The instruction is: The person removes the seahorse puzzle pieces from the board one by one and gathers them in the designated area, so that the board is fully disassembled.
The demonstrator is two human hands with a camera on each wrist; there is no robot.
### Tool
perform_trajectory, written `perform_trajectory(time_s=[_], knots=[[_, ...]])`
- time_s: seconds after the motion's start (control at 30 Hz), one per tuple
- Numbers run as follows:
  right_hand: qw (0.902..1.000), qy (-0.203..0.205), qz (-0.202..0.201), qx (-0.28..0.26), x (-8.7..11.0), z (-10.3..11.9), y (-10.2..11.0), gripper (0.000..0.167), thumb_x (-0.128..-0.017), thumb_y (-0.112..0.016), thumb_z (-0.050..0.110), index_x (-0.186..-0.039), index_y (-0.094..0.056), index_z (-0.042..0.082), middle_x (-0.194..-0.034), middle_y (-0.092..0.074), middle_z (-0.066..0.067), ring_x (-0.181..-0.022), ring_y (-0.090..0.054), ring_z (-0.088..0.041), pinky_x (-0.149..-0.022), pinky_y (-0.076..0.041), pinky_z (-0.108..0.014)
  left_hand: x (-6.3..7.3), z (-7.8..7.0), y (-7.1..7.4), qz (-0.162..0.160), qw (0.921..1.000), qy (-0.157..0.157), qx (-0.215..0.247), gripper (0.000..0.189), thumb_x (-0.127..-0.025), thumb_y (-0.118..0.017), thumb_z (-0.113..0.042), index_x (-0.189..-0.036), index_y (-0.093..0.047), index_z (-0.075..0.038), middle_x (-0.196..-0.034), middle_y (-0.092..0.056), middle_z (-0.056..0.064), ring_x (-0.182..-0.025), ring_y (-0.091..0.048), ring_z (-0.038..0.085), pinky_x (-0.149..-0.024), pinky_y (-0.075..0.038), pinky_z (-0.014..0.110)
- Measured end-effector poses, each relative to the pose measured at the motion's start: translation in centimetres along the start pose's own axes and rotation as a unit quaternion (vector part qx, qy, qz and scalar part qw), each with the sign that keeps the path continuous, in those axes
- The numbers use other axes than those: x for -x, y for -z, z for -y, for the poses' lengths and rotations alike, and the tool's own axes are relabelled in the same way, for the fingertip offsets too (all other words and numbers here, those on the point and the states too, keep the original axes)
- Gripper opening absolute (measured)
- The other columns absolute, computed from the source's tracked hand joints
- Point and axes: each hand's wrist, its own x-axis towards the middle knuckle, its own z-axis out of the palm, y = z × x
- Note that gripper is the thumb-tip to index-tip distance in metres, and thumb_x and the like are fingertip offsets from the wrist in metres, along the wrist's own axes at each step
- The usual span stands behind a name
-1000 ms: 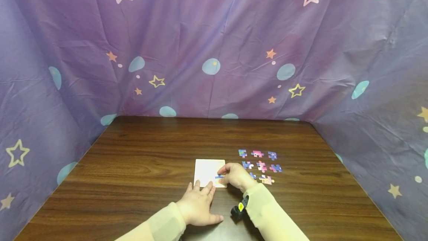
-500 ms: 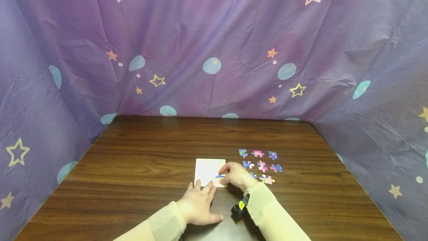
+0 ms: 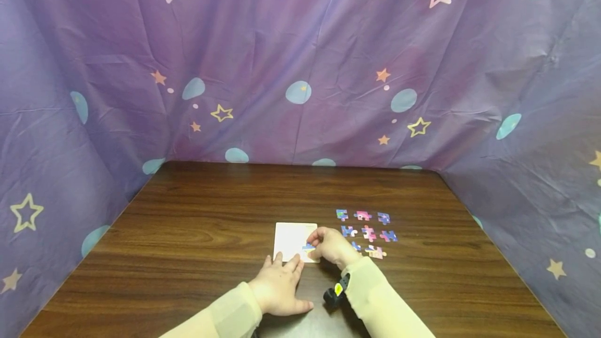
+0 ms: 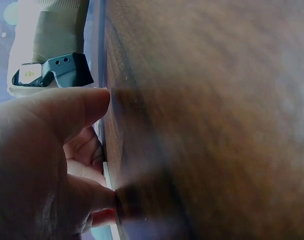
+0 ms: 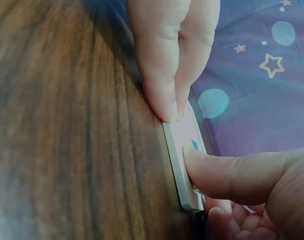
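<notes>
A white square puzzle board (image 3: 287,236) lies flat on the table in front of me. My left hand (image 3: 279,286) has its fingers spread, with the fingertips resting on the board's near edge. My right hand (image 3: 335,249) pinches a small blue and pale-yellow jigsaw piece (image 3: 307,248) at the board's lower right corner. Seen from the right wrist, the right thumb (image 5: 227,175) presses down at the piece, with only a bit of blue showing. Left fingers (image 5: 159,60) touch the board edge there. In the left wrist view, the left hand (image 4: 41,160) hides most of the board.
Several loose jigsaw pieces (image 3: 368,233) lie in rows right of the board; the right hand partly covers one of them. A black wrist camera (image 3: 334,294) hangs under the right sleeve. Purple star-patterned cloth (image 3: 296,56) encloses the brown wooden table (image 3: 211,223).
Under the right fingers the jigsaw piece has shifted slightly, and more of its blue part shows. Both hands stay nearly in place.
</notes>
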Motion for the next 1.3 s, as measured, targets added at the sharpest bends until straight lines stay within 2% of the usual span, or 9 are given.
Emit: perform_trajectory(time_s=[0.23, 0.63, 0.77, 1.03, 1.3], knots=[[0.9999, -0.011, -0.004, 0.01, -0.06, 0.09, -0.11, 0.033, -0.061, -0.077, -0.007, -0.091, -0.067, 0.004, -0.083, -0.058, -0.005, -0.078, -0.053, -0.018, -0.07, -0.045, -0.028, -0.09, 0.06, -0.11, 0.0, 1.0, 0.0, -0.001, 0.093, -0.08, -0.049, -0.074, -0.147, -0.041, -0.01, -0.153, -0.035, 0.005, -0.133, -0.035, 0.046, -0.106, -0.03, 0.06], [0.9993, 0.012, -0.012, -0.034, 0.13, -0.22, -0.39, 0.034, -0.061, -0.075, -0.01, -0.093, -0.068, 0.001, -0.083, -0.059, -0.005, -0.078, -0.053, -0.018, -0.07, -0.046, -0.028, -0.06, 0.13, -0.02, 0.004, 1.0, 0.001, -0.001, 0.093, -0.08, -0.05, -0.074, -0.147, -0.04, -0.009, -0.154, -0.034, 0.005, -0.134, -0.034, 0.046, -0.107, -0.03, 0.06], [0.9992, 0.013, -0.017, -0.035, 0.23, -0.29, -0.41, 0.035, -0.062, -0.076, -0.009, -0.095, -0.069, 0.0, -0.083, -0.06, -0.005, -0.077, -0.054, -0.017, -0.07, -0.047, -0.027, -0.01, 0.14, 0.02, 0.005, 1.0, -0.001, 0.001, 0.093, -0.081, -0.05, -0.074, -0.147, -0.04, -0.009, -0.154, -0.033, 0.005, -0.134, -0.034, 0.046, -0.107, -0.03, 0.06], [0.9983, 0.04, -0.023, -0.035, 0.3, -0.58, -0.5, 0.032, -0.061, -0.074, -0.01, -0.092, -0.067, -0.003, -0.078, -0.061, -0.005, -0.073, -0.055, -0.015, -0.066, -0.048, -0.026, -0.01, 0.22, 0.03, 0.005, 1.0, -0.003, 0.0, 0.092, -0.081, -0.05, -0.074, -0.146, -0.041, -0.01, -0.153, -0.035, 0.005, -0.133, -0.035, 0.046, -0.107, -0.03, 0.06], [0.9983, 0.03, -0.005, -0.049, 0.36, -0.4, -0.28, 0.038, -0.065, -0.072, -0.008, -0.103, -0.072, -0.001, -0.077, -0.06, -0.003, -0.07, -0.053, -0.014, -0.062, -0.047, -0.025, -0.12, 0.18, -0.05, 0.011, 0.9999, 0.0, -0.005, 0.093, -0.081, -0.048, -0.075, -0.147, -0.04, -0.011, -0.154, -0.033, 0.005, -0.134, -0.034, 0.046, -0.107, -0.029, 0.06]])
